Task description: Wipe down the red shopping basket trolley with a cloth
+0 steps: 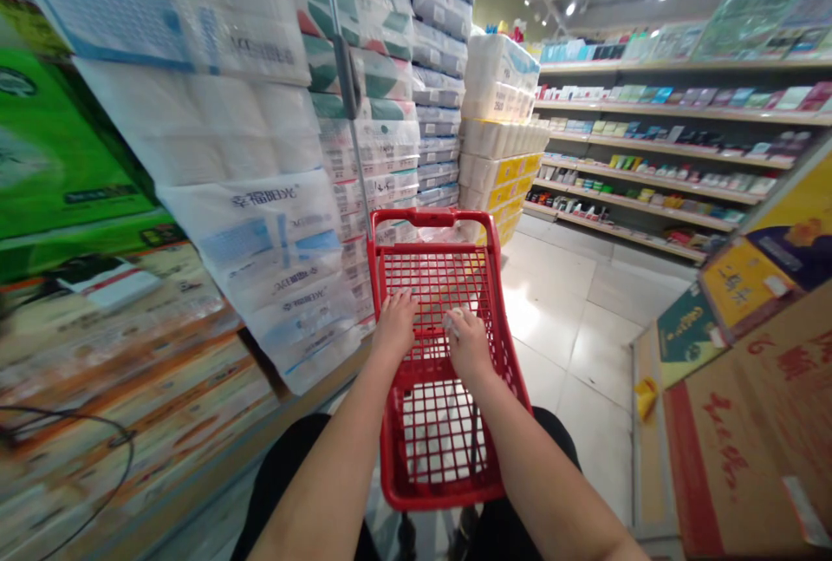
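**In a shop aisle: red cart, two hands, one small pale item**

Along the far side: a long shelving unit (650, 68), several tiers of small packaged goods.

At left: tall stacks of wrapped goods, among them white paper packs (279, 240) and, lower and nearer, green packages (58, 145). Beyond the cart: white-and-yellow packs (500, 171), piled high.

At right: a cardboard box (747, 422) with red lettering, partly out of frame.

Centre: one red cart (448, 496), mesh panels, directly before the person, between dark-clad legs.

Hands, two, well inside the cart's outline, apart from each other. Left hand (396, 322): fingers extended, nothing seen in its grasp, over the upper mesh; contact with the mesh cannot be told. Right hand (471, 346): fingers curled about a small pale item (455, 315), seemingly pinched; its kind too blurred to name.

Step in hand, as judged: handling the pale item over the cart, left hand spare. Next move, as judged: calls for a sure pinch at right and the left fingers kept clear of the mesh openings.
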### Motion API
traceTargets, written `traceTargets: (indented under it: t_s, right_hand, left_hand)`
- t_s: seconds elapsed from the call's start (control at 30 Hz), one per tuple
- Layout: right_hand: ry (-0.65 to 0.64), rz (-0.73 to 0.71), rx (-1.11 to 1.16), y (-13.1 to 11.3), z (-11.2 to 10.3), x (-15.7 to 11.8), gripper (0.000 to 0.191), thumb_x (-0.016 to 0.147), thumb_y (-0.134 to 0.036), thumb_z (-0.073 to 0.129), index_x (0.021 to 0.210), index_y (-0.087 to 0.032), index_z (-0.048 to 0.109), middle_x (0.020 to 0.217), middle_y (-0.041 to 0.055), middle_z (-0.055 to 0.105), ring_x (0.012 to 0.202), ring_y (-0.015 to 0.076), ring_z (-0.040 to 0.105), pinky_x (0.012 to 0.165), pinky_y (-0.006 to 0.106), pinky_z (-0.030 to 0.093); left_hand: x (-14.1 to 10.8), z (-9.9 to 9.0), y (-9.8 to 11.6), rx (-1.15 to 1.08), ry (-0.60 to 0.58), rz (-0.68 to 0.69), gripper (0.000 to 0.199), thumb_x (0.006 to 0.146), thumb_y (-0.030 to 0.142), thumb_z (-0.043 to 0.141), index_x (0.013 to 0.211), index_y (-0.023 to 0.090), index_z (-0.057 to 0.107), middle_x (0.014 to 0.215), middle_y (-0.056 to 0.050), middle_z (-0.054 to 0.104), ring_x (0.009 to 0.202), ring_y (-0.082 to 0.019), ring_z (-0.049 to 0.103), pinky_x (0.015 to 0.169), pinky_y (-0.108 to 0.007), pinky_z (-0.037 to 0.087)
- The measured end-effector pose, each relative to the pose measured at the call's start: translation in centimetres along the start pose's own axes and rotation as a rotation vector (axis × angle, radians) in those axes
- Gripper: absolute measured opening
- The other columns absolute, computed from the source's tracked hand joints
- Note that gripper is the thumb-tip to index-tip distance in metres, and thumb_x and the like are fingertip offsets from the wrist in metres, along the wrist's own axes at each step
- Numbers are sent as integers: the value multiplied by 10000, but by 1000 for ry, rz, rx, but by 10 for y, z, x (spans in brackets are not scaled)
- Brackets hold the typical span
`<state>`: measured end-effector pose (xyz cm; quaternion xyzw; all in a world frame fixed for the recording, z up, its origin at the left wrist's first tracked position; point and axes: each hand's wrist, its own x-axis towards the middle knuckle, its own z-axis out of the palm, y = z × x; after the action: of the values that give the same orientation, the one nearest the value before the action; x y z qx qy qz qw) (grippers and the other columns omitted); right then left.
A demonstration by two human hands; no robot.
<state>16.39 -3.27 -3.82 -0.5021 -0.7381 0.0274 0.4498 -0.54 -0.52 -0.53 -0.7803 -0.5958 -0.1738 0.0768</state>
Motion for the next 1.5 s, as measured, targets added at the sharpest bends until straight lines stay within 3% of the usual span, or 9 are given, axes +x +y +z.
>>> traceTargets:
  t_s: [0.1, 0.27, 0.43, 0.6, 0.8, 0.97, 1.13, 1.27, 1.5]
  right_hand:
    - [-85, -143, 19, -7, 1, -2, 401, 857, -67, 453, 1192, -207, 622, 1202, 101, 600, 1068, 222, 524, 910, 369, 457]
    - [39, 82, -44, -7, -4, 2, 425, 841, -82, 464, 1250, -151, 553, 1163, 132, 609, 1060, 250, 526, 944, 428, 433]
    - [-116, -52, 38, -11, -4, 1, 473, 785, -64, 506, 1243, -177, 546, 1160, 98, 614, 1074, 240, 511, 961, 407, 432]
    - [61, 123, -11, -6, -5, 2, 336, 811, -83, 500, 1108, -176, 626, 1163, 119, 577, 1068, 251, 505, 952, 424, 430]
    - [-146, -115, 107, -14, 5, -5, 403, 750, -35, 527, 1080, -226, 657, 1098, 70, 612, 1018, 220, 517, 895, 369, 461]
    - [42, 84, 63, -10, 3, -2, 361, 806, -86, 501, 1113, -207, 647, 1111, 101, 599, 1002, 235, 525, 904, 405, 463]
    - [-137, -96, 152, -18, 8, -8, 444, 754, -42, 518, 1147, -213, 632, 1123, 82, 613, 1024, 220, 533, 916, 376, 474]
    - [-50, 2, 143, -27, 12, -11, 465, 781, -66, 515, 1224, -196, 573, 1160, 108, 606, 1080, 233, 538, 950, 412, 465]
    - [-210, 35, 323, -42, 17, -21, 408, 727, -121, 620, 1125, -187, 556, 1035, 71, 646, 972, 200, 604, 866, 333, 507]
  left_hand:
    - [0, 1, -1, 5, 15, 6, 530, 772, 12, 439, 1266, 153, 570, 1456, -112, 451, 1385, -260, 352, 1161, -457, 282]
    - [0, 1, -1, -6, 8, 4, 575, 741, -20, 431, 1274, 152, 565, 1464, -114, 441, 1388, -255, 347, 1166, -459, 274]
    - [0, 0, 0, -25, 11, -3, 559, 755, -7, 445, 1281, 145, 556, 1466, -118, 437, 1397, -251, 331, 1168, -450, 270]
    - [-1, 0, 0, -18, 3, 1, 573, 750, -27, 427, 1280, 147, 557, 1468, -117, 436, 1393, -253, 338, 1165, -448, 273]
    - [-1, 1, -1, -33, 4, -3, 521, 778, 22, 464, 1274, 154, 556, 1470, -116, 431, 1397, -252, 329, 1162, -449, 273]
    - [-1, 0, -1, -29, 4, 2, 569, 747, -9, 462, 1286, 150, 546, 1471, -120, 429, 1398, -247, 329, 1164, -437, 272]
    - [0, 2, -1, -33, -11, -5, 513, 787, 41, 488, 1287, 143, 545, 1479, -130, 415, 1402, -262, 318, 1160, -448, 269]
    - [-1, 2, -2, -24, 2, 3, 503, 805, 45, 482, 1293, 149, 540, 1481, -118, 417, 1397, -257, 328, 1158, -438, 273]
    - [-1, 0, -3, -23, 4, 11, 456, 819, 64, 476, 1256, 150, 572, 1480, -119, 420, 1395, -256, 336, 1155, -437, 280]
